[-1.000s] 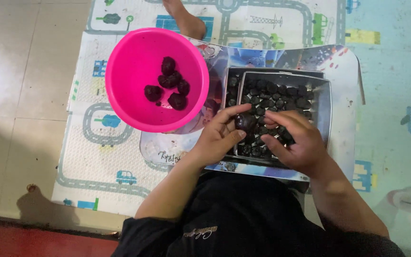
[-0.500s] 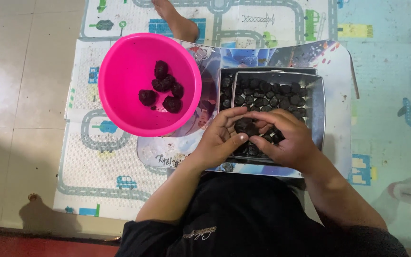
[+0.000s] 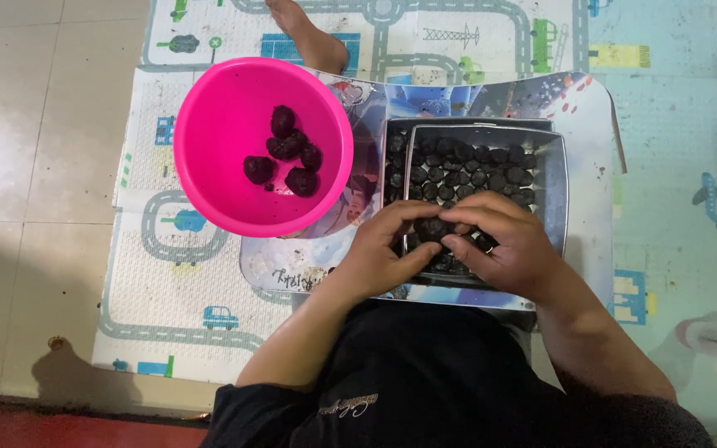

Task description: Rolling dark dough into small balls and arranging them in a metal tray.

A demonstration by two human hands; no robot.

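Note:
A grey square tray (image 3: 559,178) holds rows of small dark lumps (image 3: 468,170). My left hand (image 3: 379,257) and my right hand (image 3: 508,249) meet over the tray's near edge. Together they pinch one dark lump (image 3: 435,228) between the fingertips. To the left stands a bright pink bowl (image 3: 209,133) with several larger dark lumps (image 3: 285,158) inside. The near part of the tray is hidden under my hands.
The tray sits on a glossy printed sheet (image 3: 591,108) laid over a road-pattern play mat (image 3: 168,290). A bare foot (image 3: 309,37) of another person rests on the mat at the top. Tiled floor (image 3: 35,124) lies to the left.
The view has shifted a little, so bowl and tray sit lower in the picture. My hands stay together over the tray's near edge, still working the same dark lump.

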